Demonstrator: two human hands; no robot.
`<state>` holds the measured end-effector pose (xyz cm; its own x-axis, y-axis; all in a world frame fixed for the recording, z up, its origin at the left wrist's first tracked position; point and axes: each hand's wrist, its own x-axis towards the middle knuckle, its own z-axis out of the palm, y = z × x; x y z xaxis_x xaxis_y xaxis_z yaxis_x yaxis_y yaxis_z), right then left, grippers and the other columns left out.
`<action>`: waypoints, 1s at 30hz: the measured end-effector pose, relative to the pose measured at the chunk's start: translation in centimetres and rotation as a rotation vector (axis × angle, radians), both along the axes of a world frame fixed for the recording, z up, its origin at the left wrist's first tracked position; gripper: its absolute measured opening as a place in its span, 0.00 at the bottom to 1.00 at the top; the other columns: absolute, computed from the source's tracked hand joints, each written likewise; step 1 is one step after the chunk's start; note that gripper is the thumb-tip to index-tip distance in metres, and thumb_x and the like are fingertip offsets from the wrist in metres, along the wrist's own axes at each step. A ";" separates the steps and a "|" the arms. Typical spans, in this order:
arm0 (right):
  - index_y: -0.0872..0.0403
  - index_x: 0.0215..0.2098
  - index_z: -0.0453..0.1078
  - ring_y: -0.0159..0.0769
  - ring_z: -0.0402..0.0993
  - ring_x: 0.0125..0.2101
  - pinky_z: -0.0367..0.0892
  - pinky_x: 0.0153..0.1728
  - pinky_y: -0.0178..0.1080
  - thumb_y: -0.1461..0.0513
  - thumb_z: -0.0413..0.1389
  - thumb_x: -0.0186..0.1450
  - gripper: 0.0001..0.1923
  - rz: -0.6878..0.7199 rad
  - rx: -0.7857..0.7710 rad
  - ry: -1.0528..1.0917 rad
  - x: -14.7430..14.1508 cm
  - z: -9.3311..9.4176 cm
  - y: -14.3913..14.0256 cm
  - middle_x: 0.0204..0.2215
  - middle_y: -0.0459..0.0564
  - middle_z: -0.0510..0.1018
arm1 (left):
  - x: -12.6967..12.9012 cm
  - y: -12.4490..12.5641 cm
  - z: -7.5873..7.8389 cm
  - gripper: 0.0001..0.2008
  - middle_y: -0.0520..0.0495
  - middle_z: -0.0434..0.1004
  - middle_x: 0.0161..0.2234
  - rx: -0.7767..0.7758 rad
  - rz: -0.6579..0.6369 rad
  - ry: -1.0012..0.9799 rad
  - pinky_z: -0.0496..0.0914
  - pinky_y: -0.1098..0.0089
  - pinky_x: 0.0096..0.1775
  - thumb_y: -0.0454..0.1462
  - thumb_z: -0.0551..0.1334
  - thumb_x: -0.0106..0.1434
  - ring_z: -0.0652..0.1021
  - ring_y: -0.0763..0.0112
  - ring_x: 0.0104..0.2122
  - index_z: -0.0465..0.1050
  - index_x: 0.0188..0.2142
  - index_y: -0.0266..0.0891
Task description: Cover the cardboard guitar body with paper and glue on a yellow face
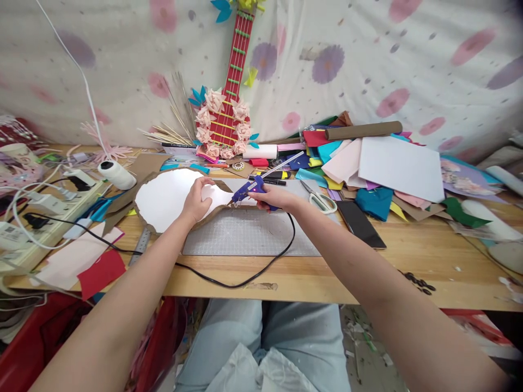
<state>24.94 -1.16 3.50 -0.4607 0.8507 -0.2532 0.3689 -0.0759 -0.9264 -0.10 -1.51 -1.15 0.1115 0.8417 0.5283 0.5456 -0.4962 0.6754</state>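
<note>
My left hand [198,199] presses flat on a white paper shape [163,198] that lies over brown cardboard of the same rounded outline. My right hand [273,198] grips a blue hot glue gun [250,190], its nozzle pointing left at the narrow edge of the white shape, right beside my left fingers. A clear glue stick sticks out of the gun's back toward the upper right. The gun's black cord [245,277] loops down over the grey cutting mat [249,231] and along the table's front edge.
Scissors [321,198] and a black phone [362,223] lie right of the mat. Piled coloured paper sheets [384,166] and a cardboard tube [363,129] fill the back right. A red paper guitar [226,117] leans on the wall. Power strips [44,209], thread spool [116,174] and metal ruler [141,245] sit left.
</note>
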 end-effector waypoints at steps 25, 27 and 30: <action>0.52 0.30 0.60 0.24 0.62 0.15 0.60 0.14 0.27 0.51 0.58 0.58 0.15 -0.008 0.009 0.049 -0.1 -0.2 0.0 0.18 0.43 0.72 | 0.2 -1.5 1.0 0.04 0.48 0.71 0.37 -0.015 -0.116 0.475 0.48 0.48 0.59 0.40 0.59 0.54 0.70 0.63 0.45 0.70 0.28 0.44; 0.52 0.29 0.60 0.24 0.61 0.15 0.58 0.14 0.27 0.52 0.58 0.59 0.15 -0.004 0.013 0.024 -0.1 0.2 -0.3 0.17 0.43 0.71 | 0.2 -1.6 0.8 0.04 0.48 0.71 0.37 0.005 -0.119 0.456 0.49 0.50 0.59 0.40 0.58 0.55 0.70 0.64 0.44 0.71 0.28 0.44; 0.53 0.28 0.59 0.23 0.61 0.15 0.57 0.13 0.27 0.53 0.57 0.60 0.14 0.004 0.020 -0.005 -0.2 0.5 -0.6 0.16 0.42 0.70 | 0.2 -1.7 0.5 0.04 0.49 0.71 0.36 0.037 -0.113 0.420 0.49 0.51 0.59 0.39 0.59 0.55 0.71 0.65 0.43 0.71 0.27 0.43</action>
<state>24.77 -1.71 3.98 -0.4631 0.8537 -0.2381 0.3737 -0.0555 -0.9259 0.13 -3.22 -0.61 0.4131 0.7933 0.4473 0.7102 -0.5880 0.3870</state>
